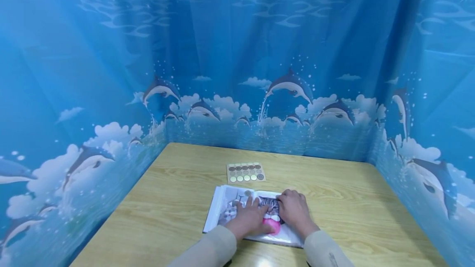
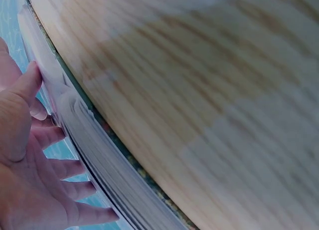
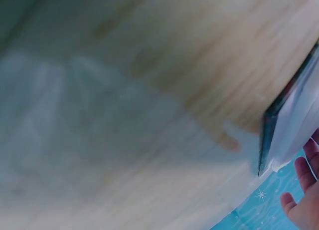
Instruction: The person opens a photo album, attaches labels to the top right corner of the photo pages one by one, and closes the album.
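Note:
An open photo album [image 1: 291,237] with clear sleeves lies on the table. A grey picture fills its left page, and a cat picture [image 1: 264,202] with a pink patch is on the right page. My left hand [image 1: 249,218] lies spread over the middle of the album, its thumb reaching across the cat picture. In the left wrist view the fingers of the left hand [image 2: 37,155] stretch over the thick stack of pages [image 2: 107,152]. My right hand [image 1: 295,209] rests on the right page, its fingertips at the cat picture's edge. A round disc [image 1: 248,193] shows at the left page's top.
Behind the album a tan card [image 1: 243,172] bears rows of coin-like discs, dark and pale yellow. The wooden table [image 1: 148,209] meets a blue dolphin-print curtain [image 1: 230,52] at the back and on both sides.

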The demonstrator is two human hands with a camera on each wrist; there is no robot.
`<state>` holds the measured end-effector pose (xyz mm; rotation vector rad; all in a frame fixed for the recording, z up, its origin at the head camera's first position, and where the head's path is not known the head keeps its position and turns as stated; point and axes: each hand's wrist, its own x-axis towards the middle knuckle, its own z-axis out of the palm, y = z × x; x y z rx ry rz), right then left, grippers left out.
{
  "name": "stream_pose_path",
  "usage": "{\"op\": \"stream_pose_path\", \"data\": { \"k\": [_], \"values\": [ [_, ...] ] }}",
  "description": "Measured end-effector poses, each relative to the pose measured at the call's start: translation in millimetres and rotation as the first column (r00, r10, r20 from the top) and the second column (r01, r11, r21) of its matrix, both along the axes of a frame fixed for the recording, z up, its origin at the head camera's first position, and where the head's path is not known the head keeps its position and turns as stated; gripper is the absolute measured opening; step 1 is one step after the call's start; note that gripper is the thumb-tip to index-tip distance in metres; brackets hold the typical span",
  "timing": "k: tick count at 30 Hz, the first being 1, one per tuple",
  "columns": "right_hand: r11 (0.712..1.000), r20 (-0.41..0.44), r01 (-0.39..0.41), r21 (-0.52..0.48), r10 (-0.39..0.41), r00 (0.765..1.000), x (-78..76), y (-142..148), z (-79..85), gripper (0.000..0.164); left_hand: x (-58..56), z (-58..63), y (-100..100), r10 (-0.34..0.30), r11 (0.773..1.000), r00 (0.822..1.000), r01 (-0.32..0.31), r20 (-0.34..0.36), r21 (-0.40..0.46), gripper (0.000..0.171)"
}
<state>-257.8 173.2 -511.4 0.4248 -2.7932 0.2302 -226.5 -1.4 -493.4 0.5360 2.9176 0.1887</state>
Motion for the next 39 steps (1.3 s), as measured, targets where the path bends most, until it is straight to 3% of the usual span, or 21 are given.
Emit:
{"op": "stream_pose_path", "data": {
  "k": [22,34,39],
  "values": [
    [0.997,0.064,-0.057,0.056,0.053,0.997,9.6,6,4.7,0.034,1.2,2.7,1,-0.005,1.000,1.000,0.005,-0.002,0.009,0.087],
    [0.997,0.199,-0.024,0.073,0.009,0.980,11.4,3,8.5,0.044,0.8,2.4,0,-0.016,0.999,1.000,0.015,0.006,0.034,0.087],
    [0.998,0.213,-0.029,0.059,0.016,0.977,16.5,4,7.1,0.049,2.0,3.8,-1,-0.025,0.999,1.000,0.025,-0.003,0.026,0.087]
  ]
}}
